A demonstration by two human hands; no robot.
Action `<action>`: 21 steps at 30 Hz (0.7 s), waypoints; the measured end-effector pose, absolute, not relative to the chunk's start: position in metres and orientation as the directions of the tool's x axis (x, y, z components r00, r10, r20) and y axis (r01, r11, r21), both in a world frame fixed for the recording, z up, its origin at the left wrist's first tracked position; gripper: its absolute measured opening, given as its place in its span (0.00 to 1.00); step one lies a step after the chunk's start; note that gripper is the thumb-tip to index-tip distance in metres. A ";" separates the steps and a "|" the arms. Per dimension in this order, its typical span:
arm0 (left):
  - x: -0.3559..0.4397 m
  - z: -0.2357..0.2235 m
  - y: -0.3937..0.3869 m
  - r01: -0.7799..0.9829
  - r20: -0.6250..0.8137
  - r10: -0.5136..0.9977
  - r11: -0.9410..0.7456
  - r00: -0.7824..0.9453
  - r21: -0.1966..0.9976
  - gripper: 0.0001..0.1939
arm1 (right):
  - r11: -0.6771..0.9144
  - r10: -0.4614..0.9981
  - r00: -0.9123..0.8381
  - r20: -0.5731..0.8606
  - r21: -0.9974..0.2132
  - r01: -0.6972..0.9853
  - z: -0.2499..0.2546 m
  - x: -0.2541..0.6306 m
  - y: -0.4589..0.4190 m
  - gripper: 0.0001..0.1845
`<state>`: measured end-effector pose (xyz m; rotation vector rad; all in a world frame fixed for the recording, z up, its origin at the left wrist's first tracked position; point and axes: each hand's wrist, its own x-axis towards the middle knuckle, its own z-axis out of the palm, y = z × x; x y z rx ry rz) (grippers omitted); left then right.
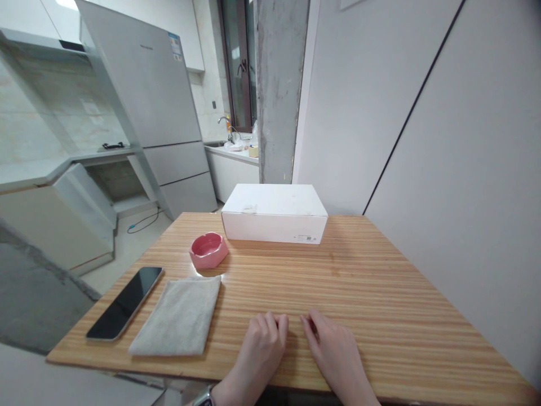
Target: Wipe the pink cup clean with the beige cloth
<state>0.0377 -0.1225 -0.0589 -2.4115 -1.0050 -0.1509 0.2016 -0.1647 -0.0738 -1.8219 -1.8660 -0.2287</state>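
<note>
My left hand [265, 342] rests on the wooden table near its front edge, fingers curled into a loose fist. Beside it, a small gap away, lies my right hand [332, 347], also closed with the fingers bent under. No object shows in either hand. Left of my left hand is a folded grey cloth [180, 318], lying flat and apart from the fingers. A black-screened phone [127, 304] lies at the table's left edge. Behind the cloth sits a pink faceted ashtray [208, 251]. A closed white box [274, 214] stands at the far edge.
The wood-grain table [380, 316] narrows away from me and runs along a white wall [465, 169] on the right. Past it stand a bare concrete pillar [281, 90], a tall grey fridge [139, 79] and a kitchen counter with a faucet [228, 127].
</note>
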 end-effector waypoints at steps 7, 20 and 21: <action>0.036 -0.057 -0.122 0.681 0.272 0.630 -0.612 0.727 -0.403 0.03 | 0.070 0.887 0.048 0.459 -0.236 0.969 -0.072 0.201 -0.165 0.23; 0.035 -0.056 -0.121 0.687 0.228 0.657 -0.623 0.719 -0.373 0.04 | 0.075 0.892 0.042 0.451 -0.238 0.968 -0.070 0.201 -0.166 0.23; 0.035 -0.056 -0.121 0.687 0.224 0.658 -0.627 0.719 -0.366 0.04 | 0.073 0.892 0.043 0.449 -0.237 0.969 -0.070 0.201 -0.166 0.23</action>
